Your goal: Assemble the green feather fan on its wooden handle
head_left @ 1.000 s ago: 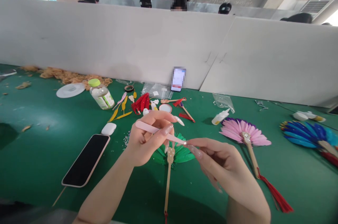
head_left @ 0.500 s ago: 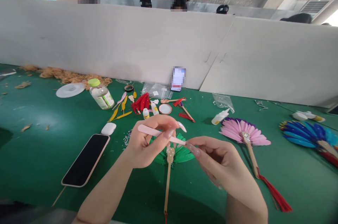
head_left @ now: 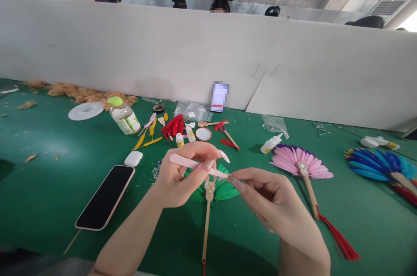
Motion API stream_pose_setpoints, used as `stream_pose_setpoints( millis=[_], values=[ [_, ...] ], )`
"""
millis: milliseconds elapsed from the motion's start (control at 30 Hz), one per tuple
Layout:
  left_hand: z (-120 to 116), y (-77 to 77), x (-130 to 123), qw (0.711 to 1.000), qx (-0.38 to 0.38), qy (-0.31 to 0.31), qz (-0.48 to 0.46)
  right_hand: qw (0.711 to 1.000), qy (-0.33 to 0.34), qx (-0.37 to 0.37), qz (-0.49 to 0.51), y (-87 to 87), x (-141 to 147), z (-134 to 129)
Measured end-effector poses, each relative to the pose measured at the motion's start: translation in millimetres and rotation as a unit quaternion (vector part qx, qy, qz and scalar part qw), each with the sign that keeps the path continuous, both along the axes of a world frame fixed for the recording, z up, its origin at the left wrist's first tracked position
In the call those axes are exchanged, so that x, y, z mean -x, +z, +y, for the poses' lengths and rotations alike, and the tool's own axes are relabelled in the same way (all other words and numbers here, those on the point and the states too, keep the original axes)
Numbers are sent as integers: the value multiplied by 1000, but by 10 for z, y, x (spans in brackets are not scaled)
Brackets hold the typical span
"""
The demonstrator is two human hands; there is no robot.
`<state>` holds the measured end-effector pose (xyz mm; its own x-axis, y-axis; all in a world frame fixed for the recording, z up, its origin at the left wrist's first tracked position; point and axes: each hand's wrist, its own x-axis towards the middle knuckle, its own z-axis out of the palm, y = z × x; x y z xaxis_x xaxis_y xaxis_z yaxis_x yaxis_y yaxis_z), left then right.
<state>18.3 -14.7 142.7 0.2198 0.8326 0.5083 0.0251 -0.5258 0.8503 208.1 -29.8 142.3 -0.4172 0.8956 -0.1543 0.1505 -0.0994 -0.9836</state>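
Note:
Pale pink tweezers (head_left: 185,162) lie slantwise between my hands, above a green feather fan (head_left: 224,188). My left hand (head_left: 182,176) is closed around their middle, thumb and fingers pinching the shaft. The fingertips of my right hand (head_left: 267,195) are pinched together at the narrow tip; whether something tiny is also between them I cannot tell. Under the hands, the fan's wooden handle (head_left: 207,228) points toward me, with white beads on its head. My hands hide part of the feathers. Small loose beads (head_left: 156,172) lie left of the fan, partly behind my left hand.
A pink feather fan (head_left: 301,163) and a blue one (head_left: 374,165) lie to the right. At left are a phone (head_left: 106,198), an earbud case (head_left: 133,159) and a green-capped bottle (head_left: 124,117). Glue bottles (head_left: 271,142) and red feathers (head_left: 174,126) lie beyond my hands, before a white partition (head_left: 146,50).
Both hands and the tweezers hold nearly the same pose. The whole view has shifted very slightly.

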Motion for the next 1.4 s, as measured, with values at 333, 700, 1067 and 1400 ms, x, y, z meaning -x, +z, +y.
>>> stream_pose_setpoints(
  millis=[333,700,1067,1400],
  values=[
    [-4,-11,0,1000,-17,6,18,1000,-1,-2,-3,-10,7,13],
    [1,-17,1,1000,-6,13,17,1000,0,-9,-14,-30,1,0],
    [9,-21,6,1000,12,-6,1,1000,17,-5,0,5,-8,35],
    [12,-21,3,1000,2,-20,-10,999,39,3,32,-18,-36,62]
  ],
)
